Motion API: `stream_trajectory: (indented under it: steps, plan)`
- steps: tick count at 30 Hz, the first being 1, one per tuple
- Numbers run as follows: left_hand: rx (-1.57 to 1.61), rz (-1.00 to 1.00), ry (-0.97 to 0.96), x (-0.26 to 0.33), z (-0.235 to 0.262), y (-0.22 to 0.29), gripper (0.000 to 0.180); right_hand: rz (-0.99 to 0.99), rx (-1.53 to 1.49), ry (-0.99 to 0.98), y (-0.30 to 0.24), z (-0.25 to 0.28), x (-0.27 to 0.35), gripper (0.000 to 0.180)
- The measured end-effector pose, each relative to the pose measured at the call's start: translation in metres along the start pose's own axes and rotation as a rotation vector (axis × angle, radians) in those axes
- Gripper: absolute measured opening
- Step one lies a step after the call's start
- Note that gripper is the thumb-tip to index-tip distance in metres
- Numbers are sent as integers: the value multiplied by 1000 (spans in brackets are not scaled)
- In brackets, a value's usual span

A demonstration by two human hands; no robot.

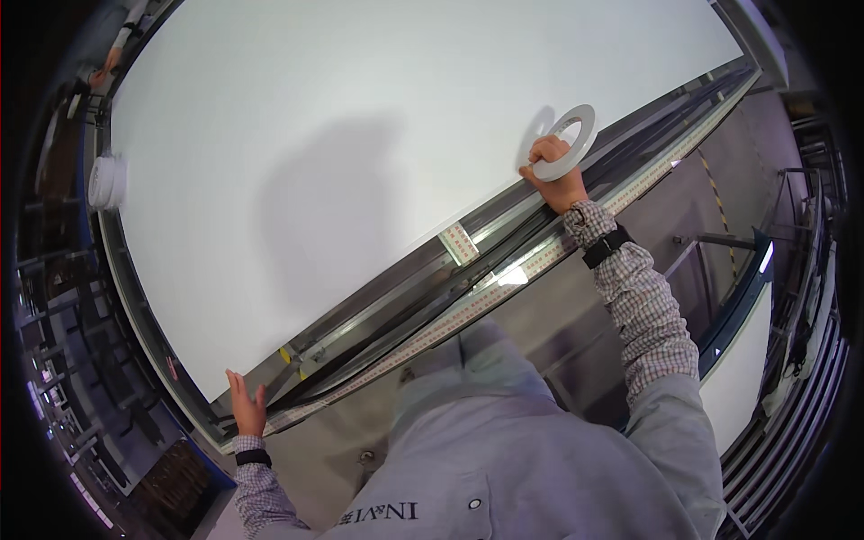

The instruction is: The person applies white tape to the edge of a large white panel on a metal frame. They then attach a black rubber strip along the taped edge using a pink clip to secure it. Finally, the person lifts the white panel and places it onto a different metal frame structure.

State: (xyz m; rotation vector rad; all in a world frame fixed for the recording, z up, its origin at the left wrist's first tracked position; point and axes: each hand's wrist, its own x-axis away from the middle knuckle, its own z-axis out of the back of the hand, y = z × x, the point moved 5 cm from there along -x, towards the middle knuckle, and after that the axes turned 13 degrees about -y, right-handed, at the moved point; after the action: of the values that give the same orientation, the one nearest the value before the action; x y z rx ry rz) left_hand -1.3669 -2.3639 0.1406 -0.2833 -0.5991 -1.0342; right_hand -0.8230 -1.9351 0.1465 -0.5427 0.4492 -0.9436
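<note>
A large white panel (360,162) lies flat, with a metal frame rail (468,270) running along its near edge. The right hand (556,178) has its grip closed on a white tape roll (569,139) at the rail's far end. The left hand (246,407) rests open-fingered at the near corner. Keeping the roll low and square to the rail should lay the tape straight.

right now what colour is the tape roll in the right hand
White: a thin ring of tape held in the right hand over the white panel. Head view shows it.
</note>
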Motion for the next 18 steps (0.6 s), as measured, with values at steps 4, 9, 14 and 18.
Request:
stream_trajectory:
  steps: [4, 9, 14, 18]
  plan:
    - [99, 6, 107, -2, -25, 2, 66, -1, 6, 29, -7, 4, -3, 30]
    - [111, -212, 173, -21, -12, 174, 80, 83, 21, 27, -1, 8, -1, 30]
    - [77, -549, 124, -41, 12, 399, 81, 149, -34, -71, -6, 18, -1, 32]
    - [79, -711, 193, -61, 27, 534, 74, 143, -153, -170, -9, 24, -2, 37]
